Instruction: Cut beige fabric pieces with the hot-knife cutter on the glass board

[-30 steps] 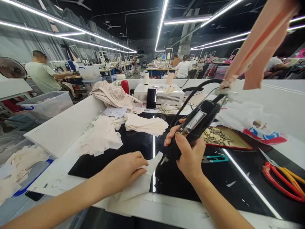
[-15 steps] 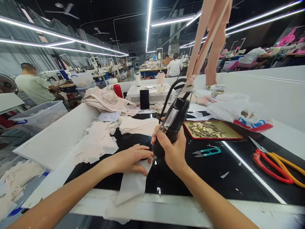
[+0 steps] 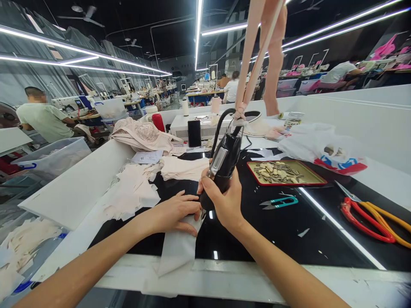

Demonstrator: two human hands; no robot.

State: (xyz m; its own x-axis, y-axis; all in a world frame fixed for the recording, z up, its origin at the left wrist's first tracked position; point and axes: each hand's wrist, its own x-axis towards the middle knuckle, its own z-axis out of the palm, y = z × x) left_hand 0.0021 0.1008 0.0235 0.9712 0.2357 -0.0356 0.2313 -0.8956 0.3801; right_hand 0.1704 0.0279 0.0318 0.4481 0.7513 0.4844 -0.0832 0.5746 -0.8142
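Observation:
My right hand (image 3: 224,199) is wrapped round a black corded handheld electric fabric cutter (image 3: 224,160) with a silver plate on its side. The tool is tilted, its lower end close to the table beside my left fingertips; its cutting part is hidden. Pink fabric strips (image 3: 247,81) tied at its top hold it from above. My left hand (image 3: 176,214) lies palm down with fingers stretched out on a strip of pale fabric (image 3: 178,252). This fabric hangs over the table's front edge, and its far end is under my fingers.
Pale cut pieces (image 3: 133,186) and a fabric stack (image 3: 184,168) lie left and behind. On the right are teal thread snips (image 3: 279,202), red-and-orange-handled scissors (image 3: 369,218) and a tray (image 3: 321,183) of seeds. A phone (image 3: 194,133) stands at the back. White panels flank the table.
My right hand has moved left with the fabric cutter, along the far end of the pale fabric. The pink strips swung left with it. My left hand has barely moved.

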